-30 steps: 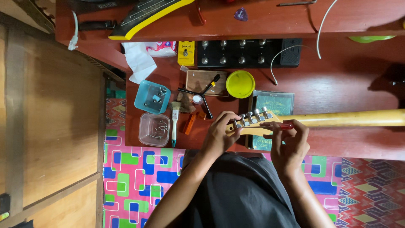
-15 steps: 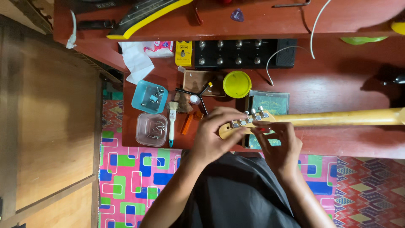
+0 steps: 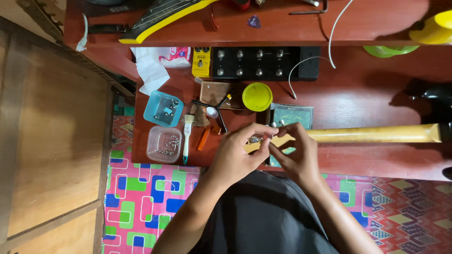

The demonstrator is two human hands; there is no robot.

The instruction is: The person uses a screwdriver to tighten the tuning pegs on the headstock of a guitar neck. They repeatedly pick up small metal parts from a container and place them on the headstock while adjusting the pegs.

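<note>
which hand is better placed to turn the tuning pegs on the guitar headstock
Probably the left hand: its fingertips already pinch at the tuning pegs. The right hand cups the headstock from below, steadying it.

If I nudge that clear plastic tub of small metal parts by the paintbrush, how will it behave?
The clear plastic tub would probably slide easily on the smooth red wooden table, being thin-walled and light. It looks lidless, so its loose metal parts may rattle or spill. It sits near the table's edge, so an outward push could tip it off.
</note>
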